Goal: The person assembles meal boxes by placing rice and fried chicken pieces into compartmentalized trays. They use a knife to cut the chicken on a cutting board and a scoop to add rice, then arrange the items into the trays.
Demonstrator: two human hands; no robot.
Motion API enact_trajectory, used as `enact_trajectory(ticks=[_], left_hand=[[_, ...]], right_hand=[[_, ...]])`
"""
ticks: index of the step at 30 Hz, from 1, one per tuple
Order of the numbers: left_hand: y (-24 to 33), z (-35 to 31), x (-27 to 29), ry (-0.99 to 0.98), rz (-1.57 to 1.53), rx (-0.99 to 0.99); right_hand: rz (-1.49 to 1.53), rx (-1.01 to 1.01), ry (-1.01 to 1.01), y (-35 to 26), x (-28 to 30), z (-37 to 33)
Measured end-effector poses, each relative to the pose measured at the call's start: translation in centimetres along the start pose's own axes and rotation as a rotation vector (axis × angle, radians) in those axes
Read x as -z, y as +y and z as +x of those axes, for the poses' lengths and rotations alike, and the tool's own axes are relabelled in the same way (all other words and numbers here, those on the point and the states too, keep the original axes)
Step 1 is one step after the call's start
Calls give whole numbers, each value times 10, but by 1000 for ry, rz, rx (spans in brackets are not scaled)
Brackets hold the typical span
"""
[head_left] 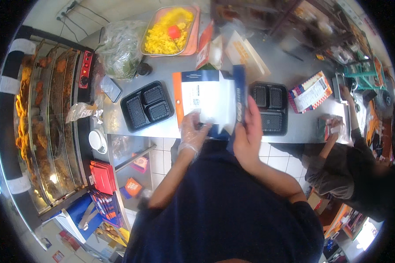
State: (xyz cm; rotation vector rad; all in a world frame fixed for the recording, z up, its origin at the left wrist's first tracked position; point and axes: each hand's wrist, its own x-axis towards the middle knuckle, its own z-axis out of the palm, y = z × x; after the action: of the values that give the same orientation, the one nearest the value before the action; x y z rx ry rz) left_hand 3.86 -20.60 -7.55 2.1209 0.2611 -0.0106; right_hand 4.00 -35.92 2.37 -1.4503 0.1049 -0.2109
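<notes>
In front of me is a cardboard food box [213, 94], white inside with dark blue and orange panels, held partly opened out above the table's near edge. My left hand [193, 133], in a clear plastic glove, grips its lower left part, fingers over the white face. At the right side, my bare right hand [248, 136] is closed on the blue panel, thumb toward me. A black compartment tray [147, 106] lies left of the box. Another black tray [271, 111] sits to the right, its left edge partly behind the box and my right hand.
Toward the back stand a metal pan [183, 51] of yellow rice with a red object, and a plastic bag [120, 50] of greens. A checkered carton [311, 93] lies right. A glass food warmer [48, 118] stands left. A co-worker [346, 168] works at the right.
</notes>
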Motion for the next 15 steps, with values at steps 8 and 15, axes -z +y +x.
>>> enact_trajectory(ticks=[8,15], left_hand=[[63,-8,57,-599,-1107,562],[-7,19,39,-260,-1567,379]], right_hand=[[-207,689,-363,20,-1,-31],[427,56,-615,62,-22,-41]])
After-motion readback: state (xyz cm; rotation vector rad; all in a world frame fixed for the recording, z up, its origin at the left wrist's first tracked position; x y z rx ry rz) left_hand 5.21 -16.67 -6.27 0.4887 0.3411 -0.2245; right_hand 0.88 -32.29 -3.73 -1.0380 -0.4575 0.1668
